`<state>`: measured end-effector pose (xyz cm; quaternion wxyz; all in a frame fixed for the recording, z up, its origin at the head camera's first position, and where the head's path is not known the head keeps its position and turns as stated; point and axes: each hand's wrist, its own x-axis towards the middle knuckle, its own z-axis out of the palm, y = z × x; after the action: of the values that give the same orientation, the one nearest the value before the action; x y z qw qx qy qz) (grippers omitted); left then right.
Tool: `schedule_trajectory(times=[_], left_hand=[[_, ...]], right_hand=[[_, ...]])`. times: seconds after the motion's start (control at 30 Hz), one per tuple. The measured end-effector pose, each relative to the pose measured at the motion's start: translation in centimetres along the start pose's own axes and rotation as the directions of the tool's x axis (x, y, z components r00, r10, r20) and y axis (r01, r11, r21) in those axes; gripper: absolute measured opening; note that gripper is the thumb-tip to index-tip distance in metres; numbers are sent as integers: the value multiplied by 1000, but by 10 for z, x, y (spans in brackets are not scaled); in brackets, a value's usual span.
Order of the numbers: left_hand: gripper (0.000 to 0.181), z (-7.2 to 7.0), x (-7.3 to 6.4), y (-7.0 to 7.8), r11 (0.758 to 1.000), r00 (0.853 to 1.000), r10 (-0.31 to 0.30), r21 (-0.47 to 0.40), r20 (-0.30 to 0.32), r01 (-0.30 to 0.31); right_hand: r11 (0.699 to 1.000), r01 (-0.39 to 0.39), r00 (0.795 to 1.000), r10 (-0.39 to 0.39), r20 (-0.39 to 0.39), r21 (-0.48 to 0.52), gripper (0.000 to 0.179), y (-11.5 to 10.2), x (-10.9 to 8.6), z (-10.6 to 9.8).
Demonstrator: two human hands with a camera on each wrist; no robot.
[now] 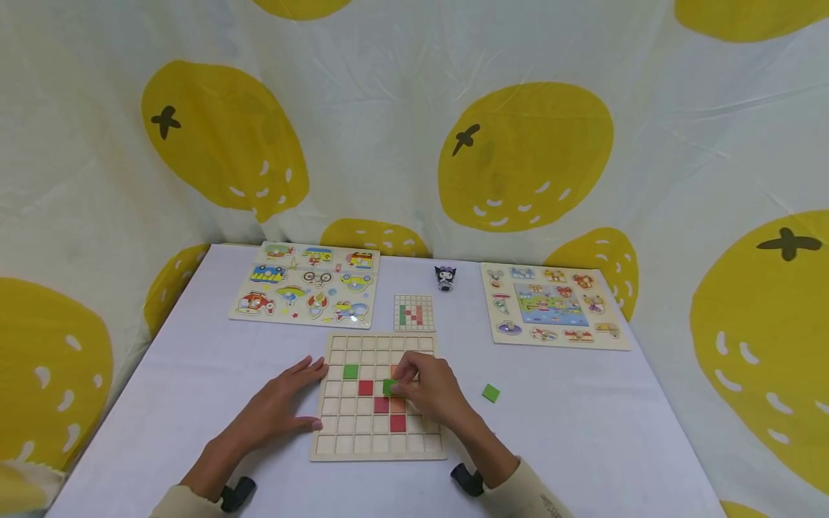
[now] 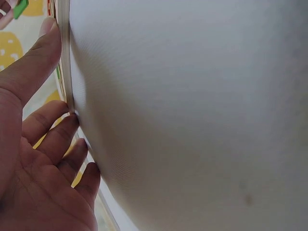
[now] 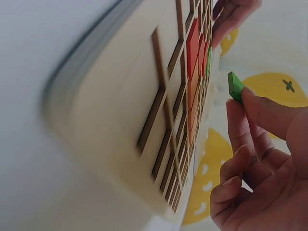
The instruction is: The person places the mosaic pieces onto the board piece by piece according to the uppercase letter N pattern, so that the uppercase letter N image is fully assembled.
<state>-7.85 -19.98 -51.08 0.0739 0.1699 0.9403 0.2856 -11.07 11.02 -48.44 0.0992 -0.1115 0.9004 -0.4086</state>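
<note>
A wooden grid board [image 1: 346,442] lies on the white table, with a green tile [image 1: 350,372], several red tiles [image 1: 398,423] and orange tiles [image 1: 398,405] set in its squares. Over the board my right hand [image 1: 430,388] pinches another green tile [image 3: 235,87] between thumb and fingertip, held above the surface in the right wrist view. My left hand [image 1: 278,406] touches the board's left edge with its thumb and fingertips, fingers spread. To the right of the board lies a loose green tile [image 1: 491,393].
Behind the board lies a small pattern card [image 1: 414,314] with coloured squares, and a small dark figurine [image 1: 445,278] stands beyond it. A vehicle puzzle board [image 1: 311,284] is at the back left. Another picture puzzle board [image 1: 553,306] lies at the back right.
</note>
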Motion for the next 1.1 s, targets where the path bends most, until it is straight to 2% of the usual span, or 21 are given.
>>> schedule_trajectory(times=[0.2,0.53,0.87,1.1], left_hand=[[99,0,0,-1,1000,1000,-1,1,4,1],[96,0,0,-2,1000,1000,22,9,-6,-22],[97,1,-1,-4,1000,999,29,-11,-18,-30],[99,3,-1,-3,1000,1000,2,-17,-12,-3]], right_hand=[[1000,-13,1000,13,17,-17,16,-13,9,13],[996,38,998,-33,60,-77,17,-33,22,29],[989,41,995,-28,91,-142,20,-42,35,44],[980,29,994,-7,111,-197,21,-46,39,52]])
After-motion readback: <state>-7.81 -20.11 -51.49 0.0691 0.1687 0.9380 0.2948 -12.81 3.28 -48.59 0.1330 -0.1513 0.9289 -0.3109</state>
